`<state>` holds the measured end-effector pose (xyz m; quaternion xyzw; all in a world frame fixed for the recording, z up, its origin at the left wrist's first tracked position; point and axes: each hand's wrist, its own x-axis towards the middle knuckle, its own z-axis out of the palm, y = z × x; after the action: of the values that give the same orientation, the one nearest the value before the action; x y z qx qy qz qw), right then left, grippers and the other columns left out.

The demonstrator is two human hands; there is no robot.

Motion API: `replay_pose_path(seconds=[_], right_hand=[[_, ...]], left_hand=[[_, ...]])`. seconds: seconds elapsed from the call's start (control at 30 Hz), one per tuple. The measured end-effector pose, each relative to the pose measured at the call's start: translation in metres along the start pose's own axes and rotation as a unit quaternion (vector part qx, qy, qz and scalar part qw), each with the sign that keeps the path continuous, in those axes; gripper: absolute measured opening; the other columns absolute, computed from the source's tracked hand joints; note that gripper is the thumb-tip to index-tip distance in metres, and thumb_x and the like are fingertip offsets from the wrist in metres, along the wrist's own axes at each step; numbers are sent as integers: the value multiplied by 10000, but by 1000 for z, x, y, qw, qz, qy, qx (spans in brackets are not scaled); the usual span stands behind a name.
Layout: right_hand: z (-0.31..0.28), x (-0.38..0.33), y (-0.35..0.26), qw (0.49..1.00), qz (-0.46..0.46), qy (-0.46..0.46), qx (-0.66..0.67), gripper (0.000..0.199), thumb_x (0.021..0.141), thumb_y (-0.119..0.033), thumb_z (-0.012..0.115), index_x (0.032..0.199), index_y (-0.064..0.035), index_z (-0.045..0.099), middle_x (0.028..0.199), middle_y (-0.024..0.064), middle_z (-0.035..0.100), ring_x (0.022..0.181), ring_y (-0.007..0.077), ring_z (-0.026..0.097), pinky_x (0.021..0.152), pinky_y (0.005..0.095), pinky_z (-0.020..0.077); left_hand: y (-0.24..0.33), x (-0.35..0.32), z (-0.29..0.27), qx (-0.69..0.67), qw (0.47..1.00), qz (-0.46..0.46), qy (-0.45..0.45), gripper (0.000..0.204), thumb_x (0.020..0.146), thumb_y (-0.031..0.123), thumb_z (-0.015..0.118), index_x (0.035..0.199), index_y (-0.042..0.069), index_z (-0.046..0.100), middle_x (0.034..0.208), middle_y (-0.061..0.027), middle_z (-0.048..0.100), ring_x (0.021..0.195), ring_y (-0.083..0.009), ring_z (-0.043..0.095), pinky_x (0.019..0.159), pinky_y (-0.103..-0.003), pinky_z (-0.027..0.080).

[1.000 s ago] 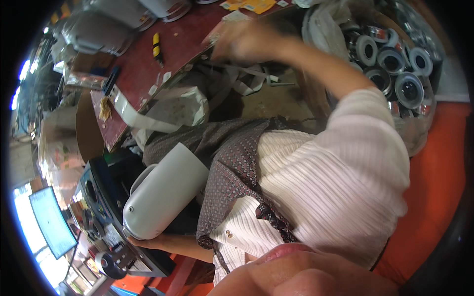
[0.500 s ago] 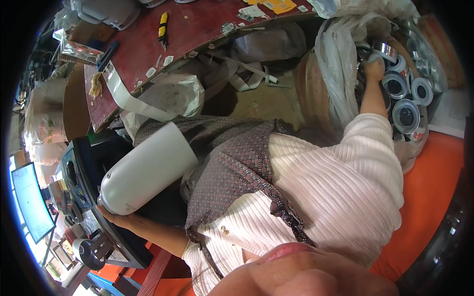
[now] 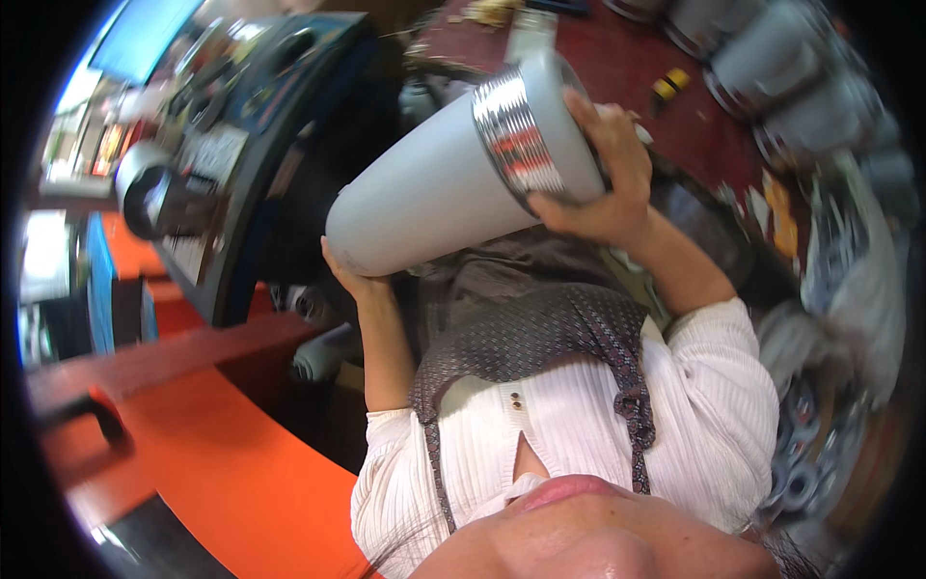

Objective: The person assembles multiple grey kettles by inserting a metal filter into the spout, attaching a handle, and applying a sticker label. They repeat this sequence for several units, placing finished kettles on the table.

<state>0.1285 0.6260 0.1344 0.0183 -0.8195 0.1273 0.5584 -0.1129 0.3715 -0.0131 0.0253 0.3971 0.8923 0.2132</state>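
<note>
A large light-grey cylindrical canister (image 3: 415,198) is held up at a slant in front of my chest. My left hand (image 3: 362,270) supports its rounded lower end, with the fingers mostly hidden underneath. A shiny ribbed metal band (image 3: 516,135) circles the canister's upper end, and a grey rim part (image 3: 569,125) lies beyond it. My right hand (image 3: 612,179) grips this upper end, thumb on the near side and fingers over the rim. The band reflects orange. Whether the rim part is separate from the body, I cannot tell.
A yellow cutter (image 3: 669,84) lies on the dark red table (image 3: 699,140), near several grey containers (image 3: 772,63). At right, a clear bag holds several ring-shaped parts (image 3: 801,482). An orange surface (image 3: 251,454) spans the lower left, below a dark-edged desk (image 3: 280,145).
My right hand has left the bag of ring parts and come to the canister's upper end, where the metal band now shows. The view has swung left.
</note>
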Motion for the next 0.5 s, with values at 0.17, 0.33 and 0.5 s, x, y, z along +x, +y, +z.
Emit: replay_pose_path(seconds=[0.17, 0.33, 0.5], right_hand=[[48, 10, -25, 993, -15, -28, 114, 845, 652, -274, 855, 1351, 84, 545, 904, 127, 634, 698, 236, 562, 637, 349, 488], [108, -11, 17, 706, 613, -130, 331, 595, 878, -347, 716, 1285, 69, 594, 999, 83, 692, 838, 176, 663, 758, 306, 542], [82, -36, 9, 624, 602, 17, 498, 692, 916, -427, 694, 1413, 17, 507, 1124, 89, 666, 1053, 195, 633, 950, 371, 494]], left_hand=[[44, -4, -28, 27, 994, 31, 103, 563, 1010, 450, 411, 1311, -2, 559, 1321, -140, 609, 1219, -308, 581, 1041, -464, 455], [101, 0, 5, 95, 948, 292, -88, 384, 972, 419, 473, 1169, 102, 565, 1163, -167, 577, 1094, -355, 631, 921, -471, 573], [157, 7, 51, 118, 950, 290, 19, 605, 932, 535, 477, 1253, 34, 586, 1273, -156, 596, 1177, -326, 592, 947, -502, 526]])
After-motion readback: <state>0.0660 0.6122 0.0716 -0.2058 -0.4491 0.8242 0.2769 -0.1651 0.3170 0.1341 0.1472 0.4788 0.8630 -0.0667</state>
